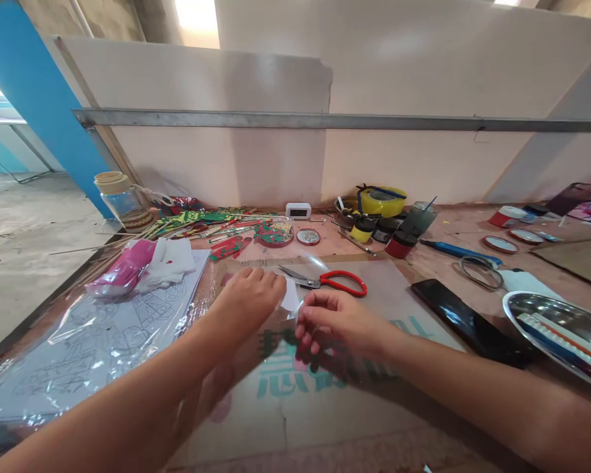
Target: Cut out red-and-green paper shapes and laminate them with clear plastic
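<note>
My left hand (257,289) is palm down over the sheet-covered work area, its fingers curled under and their tips hidden; what they hold, if anything, does not show. Right beside its fingers lies a small white piece of paper (290,295). My right hand (332,318) hovers just to the right of that piece, fingers loosely bent and slightly apart, with nothing visible in them. Scissors (320,279) with red handles rest just beyond both hands, blades partly spread and pointing left. Under the hands is a clear-covered board (354,420) with green printed characters.
At left, line drawings (64,355) lie under clear plastic, with a pink packet (123,266) on top. A black phone (465,318) and a metal bowl (571,315) of tools stand right. Paint jars (362,230), a jar (123,197) and a small clock (298,211) line the back.
</note>
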A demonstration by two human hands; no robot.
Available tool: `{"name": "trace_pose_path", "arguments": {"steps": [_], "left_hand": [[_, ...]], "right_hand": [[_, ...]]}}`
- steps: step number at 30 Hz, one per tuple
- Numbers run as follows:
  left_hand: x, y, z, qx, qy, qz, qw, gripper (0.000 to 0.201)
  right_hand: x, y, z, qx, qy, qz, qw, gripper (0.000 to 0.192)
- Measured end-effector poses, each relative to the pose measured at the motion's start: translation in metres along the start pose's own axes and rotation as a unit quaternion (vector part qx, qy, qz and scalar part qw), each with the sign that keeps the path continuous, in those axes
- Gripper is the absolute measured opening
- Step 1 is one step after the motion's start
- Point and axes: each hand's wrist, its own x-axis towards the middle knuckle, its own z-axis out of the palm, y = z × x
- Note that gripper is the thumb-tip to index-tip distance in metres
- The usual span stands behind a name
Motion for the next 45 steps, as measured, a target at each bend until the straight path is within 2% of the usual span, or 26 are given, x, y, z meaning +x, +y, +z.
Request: {"name": "trace_pose_path", "arguments": {"steps": [4,7,9,11,12,13,15,18,21,26,29,31,36,41,45], "left_hand": [[-0.006,0.008,-0.012,0.001,-0.048,0.008,0.999,0.015],[-0.018,0.015,-0.026,-0.011,-0.082,-0.015,0.996,0.016],[-0.022,0.019,-0.034,-0.008,-0.059,-0.036,0.998,0.018],[-0.018,0.021,-0.037,-0.058,0.016,-0.046,0.997,0.010],[-0.014,0.023,-0.035,-0.106,0.057,-0.027,0.992,0.008],[-0.010,0.025,-0.030,-0.165,0.074,0.019,0.983,0.008],[-0.002,0.029,-0.014,-0.284,0.041,0.107,0.952,0.013],[0.002,0.036,0.016,-0.382,-0.019,0.100,0.919,0.033],[-0.003,0.041,0.031,-0.416,-0.019,0.063,0.907,0.028],[-0.011,0.042,0.027,-0.419,-0.024,0.045,0.906,0.009],[-0.011,0.039,0.024,-0.421,-0.046,0.080,0.902,0.007],[-0.012,0.037,0.025,-0.427,-0.051,0.106,0.896,0.009],[-0.011,0.037,0.023,-0.423,-0.050,0.125,0.896,0.005],[-0.009,0.045,0.007,-0.333,-0.116,0.118,0.928,0.007],[-0.008,0.053,0.003,-0.251,-0.115,0.147,0.950,0.017]], "right_hand": [[-0.009,-0.001,-0.010,-0.061,0.004,0.041,0.997,0.031],[-0.017,0.003,-0.018,-0.123,0.002,0.058,0.991,0.027],[-0.021,0.007,-0.022,-0.138,0.000,0.059,0.989,0.024],[-0.022,0.010,-0.026,-0.144,-0.006,0.065,0.987,0.021],[-0.023,0.011,-0.027,-0.153,-0.010,0.071,0.986,0.020],[-0.024,0.011,-0.029,-0.172,-0.015,0.079,0.982,0.018],[-0.027,0.010,-0.032,-0.239,-0.021,0.089,0.967,0.015],[-0.033,0.009,-0.037,-0.366,-0.019,0.047,0.929,0.013],[-0.036,0.007,-0.040,-0.462,-0.009,-0.031,0.887,0.015],[-0.041,0.012,-0.040,-0.562,0.008,-0.096,0.821,0.013],[-0.043,0.022,-0.038,-0.622,0.030,-0.173,0.763,0.015],[-0.044,0.028,-0.037,-0.637,0.015,-0.216,0.740,0.016],[-0.044,0.037,-0.036,-0.637,-0.005,-0.252,0.729,0.016],[-0.044,0.037,-0.036,-0.639,-0.001,-0.269,0.721,0.013],[-0.043,0.035,-0.035,-0.642,-0.002,-0.276,0.716,0.013]]}}
